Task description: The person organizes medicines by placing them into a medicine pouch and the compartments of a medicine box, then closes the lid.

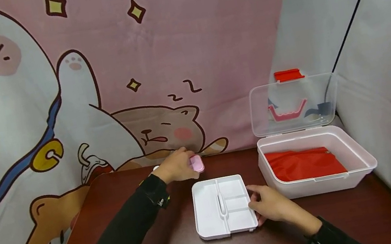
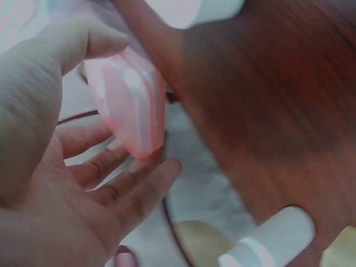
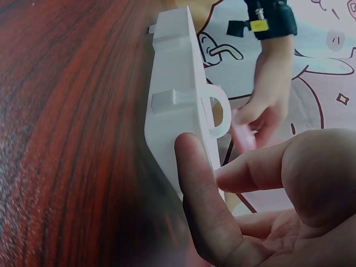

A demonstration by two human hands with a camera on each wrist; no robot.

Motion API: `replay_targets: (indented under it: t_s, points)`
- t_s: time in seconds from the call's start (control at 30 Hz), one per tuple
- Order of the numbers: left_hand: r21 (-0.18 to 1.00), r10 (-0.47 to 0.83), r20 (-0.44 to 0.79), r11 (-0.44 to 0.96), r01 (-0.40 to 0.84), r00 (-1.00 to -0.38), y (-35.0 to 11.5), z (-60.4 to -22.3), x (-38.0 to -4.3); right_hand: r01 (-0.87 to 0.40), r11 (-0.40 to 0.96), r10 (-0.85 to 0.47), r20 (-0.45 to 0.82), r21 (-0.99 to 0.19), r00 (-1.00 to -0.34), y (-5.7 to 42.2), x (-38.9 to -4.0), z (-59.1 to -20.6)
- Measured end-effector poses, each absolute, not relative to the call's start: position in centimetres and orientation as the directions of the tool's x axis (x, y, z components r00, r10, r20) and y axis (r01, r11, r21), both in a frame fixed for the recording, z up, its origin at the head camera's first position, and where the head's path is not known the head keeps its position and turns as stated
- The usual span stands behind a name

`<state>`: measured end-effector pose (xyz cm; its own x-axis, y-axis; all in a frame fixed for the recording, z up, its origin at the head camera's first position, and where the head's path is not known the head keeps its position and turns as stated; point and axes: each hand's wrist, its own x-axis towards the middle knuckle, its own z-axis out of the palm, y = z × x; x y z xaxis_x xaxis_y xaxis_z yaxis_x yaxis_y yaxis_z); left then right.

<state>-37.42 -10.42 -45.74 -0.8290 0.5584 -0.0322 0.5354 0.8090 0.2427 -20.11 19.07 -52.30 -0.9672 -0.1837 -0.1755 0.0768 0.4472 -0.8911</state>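
Observation:
My left hand (image 1: 178, 165) holds a small pink plastic case (image 1: 196, 163) above the back of the table. In the left wrist view the thumb and fingers lie around the pink case (image 2: 128, 100), which has rounded corners and a seam along its side. A white divided box (image 1: 208, 209) with a handle along its middle lies in front of me. My right hand (image 1: 268, 203) grips the right edge of this box. Seen from the right wrist, thumb and finger pinch the wall of the white box (image 3: 172, 72), and its handle (image 3: 222, 111) arches up.
A pale storage bin (image 1: 324, 184) with red cloth (image 1: 305, 163) inside stands at the right, its clear lid (image 1: 261, 114) raised. A white cylindrical object (image 2: 283, 236) stands near the table's back edge, mostly behind my left hand. Printed curtains (image 1: 206, 50) hang behind the table.

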Motion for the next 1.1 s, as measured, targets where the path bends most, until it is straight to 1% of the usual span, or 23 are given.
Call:
replay_targets:
  t_s: [0.17, 0.3, 0.5, 0.63, 0.83, 0.97, 1.1]
  points:
    - [0.248, 0.616, -0.014, 0.765, 0.594, -0.787, -10.3, -42.8, -34.3, 0.085, 0.464, -0.173, -0.184, -0.882, -0.968, 19.1, -20.2, -52.2]
    - [0.219, 0.656, -0.055, 0.743, 0.632, -0.752, -9.7, -41.7, -31.5, 0.083, 0.473, -0.164, -0.18, -0.877, -0.97, 19.3, -20.2, -51.8]
    - [0.179, 0.669, -0.151, 0.743, 0.645, -0.728, -8.9, -42.2, -27.9, 0.078, 0.476, -0.159, -0.172, -0.876, -0.972, 19.6, -20.2, -51.8]
    - [0.141, 0.679, -0.176, 0.734, 0.664, -0.713, -8.8, -43.1, -26.2, 0.077, 0.468, -0.169, -0.174, -0.88, -0.97, 19.6, -20.3, -52.1]
    - [0.107, 0.73, -0.177, 0.681, 0.725, -0.66, -8.8, -44.3, -24.7, 0.09, 0.479, -0.162, -0.189, -0.873, -0.969, 19.5, -20.3, -52.1]
    - [0.085, 0.736, -0.191, 0.672, 0.736, -0.65, -8.8, -44.8, -24.5, 0.082, 0.483, -0.168, -0.184, -0.872, -0.968, 19.4, -20.3, -52.1]
    - [0.102, 0.74, -0.222, 0.665, 0.74, -0.635, -8.9, -45.2, -24.5, 0.067, 0.485, -0.172, -0.17, -0.872, -0.97, 19.2, -20.2, -51.9]
